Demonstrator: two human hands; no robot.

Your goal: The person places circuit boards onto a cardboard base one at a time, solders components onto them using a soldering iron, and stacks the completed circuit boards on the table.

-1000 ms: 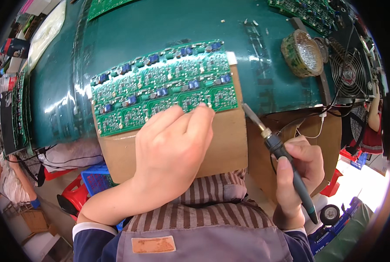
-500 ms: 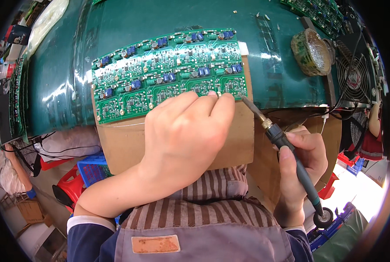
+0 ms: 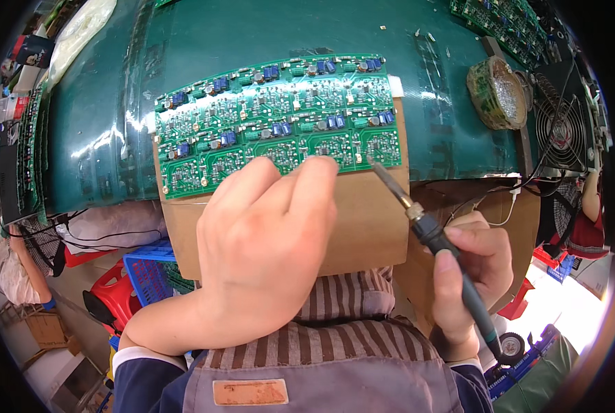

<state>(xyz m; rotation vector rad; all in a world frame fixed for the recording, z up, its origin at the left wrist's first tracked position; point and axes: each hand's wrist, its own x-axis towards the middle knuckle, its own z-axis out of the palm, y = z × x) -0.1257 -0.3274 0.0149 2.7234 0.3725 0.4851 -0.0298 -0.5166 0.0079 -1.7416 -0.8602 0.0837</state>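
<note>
Left hand [image 3: 266, 248] flat, fingertips on green circuit board [image 3: 273, 124] just above, right hand [image 3: 469, 275] gripping soldering iron [image 3: 431, 234], tip at board's lower right edge

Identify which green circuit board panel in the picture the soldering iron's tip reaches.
It is the large panel lying on the brown cardboard in the middle. The soldering iron, held in the right hand, points at its lower right corner; the other boards lie at the table's far edges.
</note>
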